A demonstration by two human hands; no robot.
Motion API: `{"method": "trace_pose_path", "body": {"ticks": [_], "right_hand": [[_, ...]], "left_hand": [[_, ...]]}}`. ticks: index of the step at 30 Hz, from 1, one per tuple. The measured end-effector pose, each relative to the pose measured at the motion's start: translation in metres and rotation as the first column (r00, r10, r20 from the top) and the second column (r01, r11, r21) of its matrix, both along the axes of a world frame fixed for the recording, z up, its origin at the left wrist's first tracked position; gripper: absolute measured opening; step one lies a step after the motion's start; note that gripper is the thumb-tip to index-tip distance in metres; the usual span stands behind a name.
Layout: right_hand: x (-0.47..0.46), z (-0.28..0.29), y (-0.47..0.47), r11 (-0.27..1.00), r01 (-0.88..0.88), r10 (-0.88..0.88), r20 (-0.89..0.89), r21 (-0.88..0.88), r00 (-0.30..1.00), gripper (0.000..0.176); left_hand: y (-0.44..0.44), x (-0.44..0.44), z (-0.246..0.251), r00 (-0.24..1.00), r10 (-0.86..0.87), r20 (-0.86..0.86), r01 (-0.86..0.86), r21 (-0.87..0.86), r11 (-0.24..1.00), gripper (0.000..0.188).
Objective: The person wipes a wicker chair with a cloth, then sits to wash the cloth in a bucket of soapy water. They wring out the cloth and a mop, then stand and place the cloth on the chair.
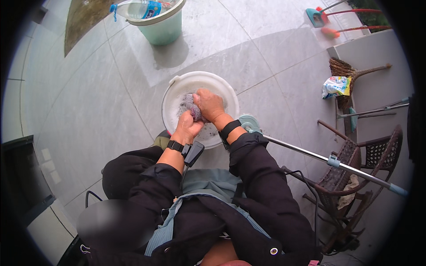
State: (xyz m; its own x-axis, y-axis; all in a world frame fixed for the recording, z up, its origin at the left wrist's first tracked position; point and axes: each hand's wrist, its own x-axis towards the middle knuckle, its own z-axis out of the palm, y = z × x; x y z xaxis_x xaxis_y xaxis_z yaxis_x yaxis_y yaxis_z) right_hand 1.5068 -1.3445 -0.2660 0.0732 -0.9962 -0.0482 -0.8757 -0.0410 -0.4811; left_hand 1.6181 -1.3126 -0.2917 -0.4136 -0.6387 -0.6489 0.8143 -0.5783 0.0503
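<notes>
A wet grey cloth (pixel 196 111) with a reddish patch is bunched between my two hands, over a white plastic bucket (pixel 234 96) that holds sudsy, dirty water. My left hand (pixel 188 127) grips the lower left end of it, thumb up. At the cloth's upper right side, my right hand (pixel 210 103) is closed around it with the fingers curled. Both hands are inside the bucket's rim and close together; part of the cloth is hidden under the fingers. Each wrist wears a black strap.
A pale green bucket (pixel 162 33) holding a plastic bottle (pixel 146 9) stands beyond. Right of the white bucket lies a mop with a metal pole (pixel 299 151). Farther right are a wicker chair (pixel 344 163), a straw broom (pixel 344 68), a plastic packet (pixel 336 87) and a dustpan (pixel 314 18).
</notes>
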Motion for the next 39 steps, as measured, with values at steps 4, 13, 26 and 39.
{"method": "trace_pose_path", "body": {"ticks": [4, 13, 26, 39], "right_hand": [[-0.031, -0.009, -0.012, 0.996, 0.062, -0.051, -0.156, 0.066, 0.986, 0.026], [-0.042, -0.079, 0.026, 0.917, -0.079, 0.166, -0.196, 0.39, 0.966, 0.033], [0.02, 0.019, 0.036, 0.984, -0.177, 0.162, 0.425, -0.006, 0.89, 0.036], [-0.049, 0.008, 0.017, 0.98, 0.097, -0.08, -0.103, 0.175, 0.991, 0.039]], "left_hand": [[-0.001, -0.003, 0.014, 0.988, -0.04, 0.15, 0.028, 0.079, 0.996, 0.041], [0.012, 0.02, -0.026, 0.956, -0.182, 0.231, 0.132, 0.216, 0.968, 0.073], [0.005, 0.024, -0.019, 0.981, -0.144, 0.132, 0.179, -0.32, 0.93, 0.039], [-0.006, 0.002, 0.024, 0.947, 0.091, 0.307, -0.003, -0.273, 0.962, 0.037]]}}
